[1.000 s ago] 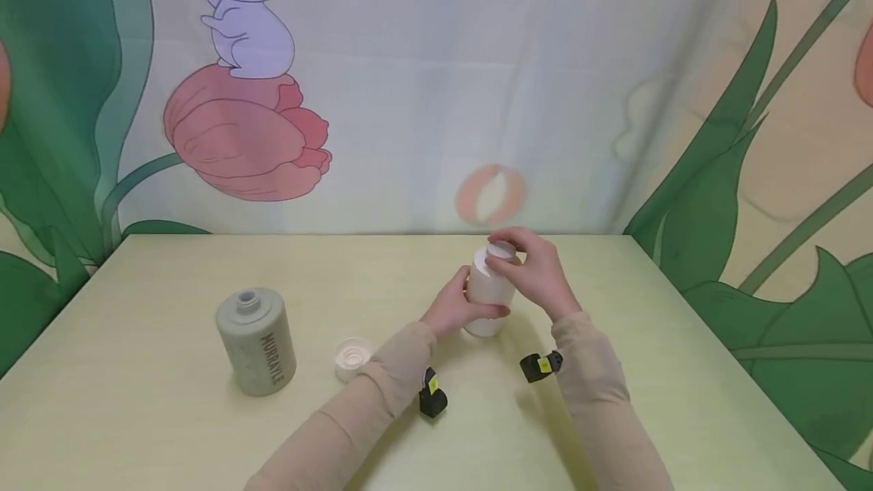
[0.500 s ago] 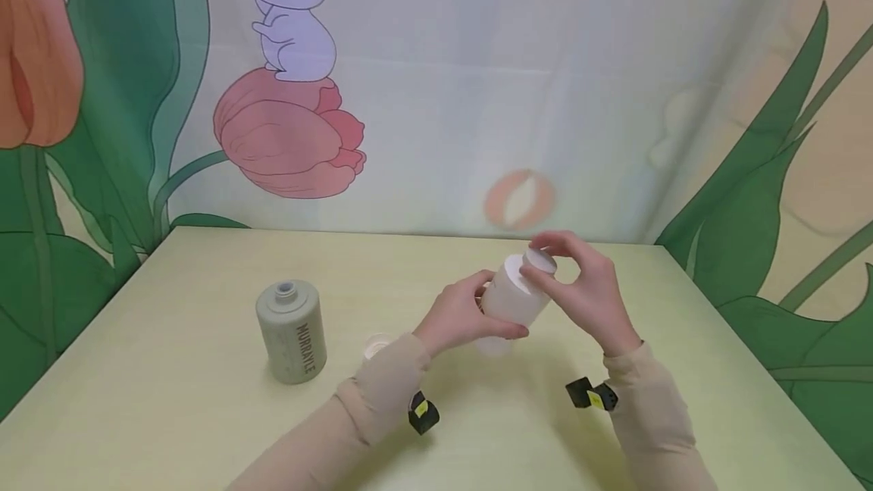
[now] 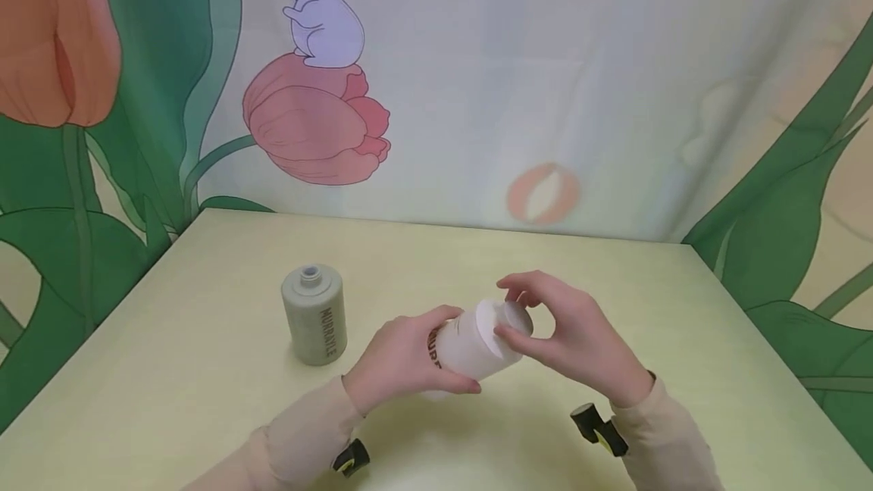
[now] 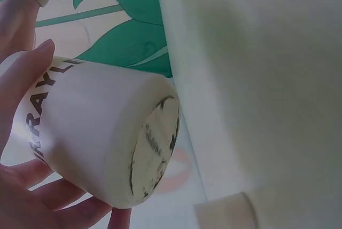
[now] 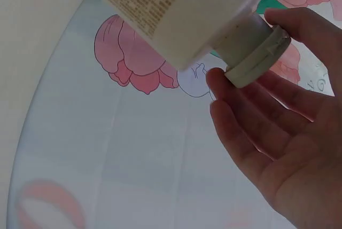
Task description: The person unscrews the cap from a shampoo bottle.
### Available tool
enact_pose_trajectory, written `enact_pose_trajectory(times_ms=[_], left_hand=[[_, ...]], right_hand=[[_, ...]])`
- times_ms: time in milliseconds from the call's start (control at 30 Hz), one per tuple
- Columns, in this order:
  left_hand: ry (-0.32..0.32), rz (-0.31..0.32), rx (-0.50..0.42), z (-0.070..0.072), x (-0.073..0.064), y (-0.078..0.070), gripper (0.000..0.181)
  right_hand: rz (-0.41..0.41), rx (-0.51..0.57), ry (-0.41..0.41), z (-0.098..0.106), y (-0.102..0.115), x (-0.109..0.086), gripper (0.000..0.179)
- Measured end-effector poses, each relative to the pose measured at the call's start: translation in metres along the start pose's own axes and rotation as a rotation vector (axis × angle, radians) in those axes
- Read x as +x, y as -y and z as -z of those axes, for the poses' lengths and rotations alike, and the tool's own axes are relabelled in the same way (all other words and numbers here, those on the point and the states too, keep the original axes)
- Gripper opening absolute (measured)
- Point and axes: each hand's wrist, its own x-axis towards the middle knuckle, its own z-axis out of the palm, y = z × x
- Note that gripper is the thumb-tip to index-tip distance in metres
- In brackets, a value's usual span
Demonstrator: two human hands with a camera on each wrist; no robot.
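Note:
My left hand point(image 3: 402, 358) grips a white bottle point(image 3: 470, 343) by its body, tilted with its cap point(image 3: 516, 318) to the upper right. Dark lettering on it is partly covered by that hand. In the left wrist view the bottle's base point(image 4: 156, 146) shows dark marks around its rim. My right hand point(image 3: 580, 332) has its thumb and fingertips curled at the round cap. From the right wrist view, the thumb point(image 5: 275, 18) touches one side of the cap and a fingertip lies at the opposite side. Brown small print covers part of the bottle.
A grey-green bottle point(image 3: 315, 317) lettered MURRAYLE stands uncapped on the pale table point(image 3: 170, 370), left of my hands. Behind the table hangs a cloth point(image 3: 464, 97) printed with flowers and a white animal. A pale object point(image 4: 227, 213) is cut off by the left wrist view's lower edge.
The white bottle has tipped further over, its cap swinging right and down, and both hands have come lower and nearer. The loose white lid on the table has gone out of sight.

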Motion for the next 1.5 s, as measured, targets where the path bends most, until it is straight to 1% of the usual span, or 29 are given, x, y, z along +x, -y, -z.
enact_pose_trajectory(times_ms=[100, 200, 300, 433, 600, 700, 800, 900, 1067, 1200, 1267, 1367, 1500], left_hand=[[-0.04, -0.019, 0.033, -0.001, -0.007, 0.006, 0.072], [-0.051, -0.026, 0.041, -0.005, -0.013, 0.013, 0.073], [-0.037, -0.034, 0.023, -0.008, -0.016, 0.018, 0.074], [-0.016, -0.042, 0.002, -0.011, -0.018, 0.02, 0.075], [-0.017, -0.04, 0.033, -0.01, -0.018, 0.019, 0.074], [-0.004, -0.039, 0.029, -0.009, -0.018, 0.018, 0.074], [0.011, -0.039, 0.024, -0.008, -0.019, 0.019, 0.074], [0.009, -0.048, 0.034, -0.008, -0.02, 0.019, 0.075], [-0.004, -0.067, 0.044, -0.009, -0.02, 0.021, 0.078], [-0.004, -0.067, 0.047, -0.009, -0.019, 0.023, 0.079], [-0.005, -0.066, 0.048, -0.008, -0.019, 0.023, 0.079], [-0.009, -0.065, 0.044, -0.008, -0.019, 0.023, 0.078], [-0.011, -0.058, 0.041, -0.008, -0.019, 0.023, 0.078]], right_hand=[[0.021, 0.012, 0.04, -0.006, 0.0, 0.0, 0.045], [0.018, 0.029, 0.102, -0.01, 0.0, -0.001, 0.04], [0.003, 0.022, 0.153, -0.011, 0.002, -0.002, 0.032], [-0.017, -0.027, 0.179, -0.01, 0.005, -0.004, 0.028], [-0.057, -0.053, 0.236, -0.008, 0.008, -0.005, 0.028], [-0.058, -0.051, 0.28, -0.005, 0.008, -0.006, 0.028], [-0.028, -0.054, 0.316, -0.003, 0.008, -0.007, 0.029], [0.013, -0.064, 0.327, -0.002, 0.006, -0.007, 0.029], [0.094, -0.094, 0.323, -0.002, 0.002, -0.007, 0.029], [0.179, -0.084, 0.334, -0.002, -0.001, -0.007, 0.033], [0.205, -0.074, 0.345, -0.001, -0.002, -0.006, 0.036], [0.2, -0.11, 0.347, 0.0, -0.003, -0.006, 0.038], [0.128, -0.195, 0.313, 0.001, -0.003, -0.006, 0.042]])
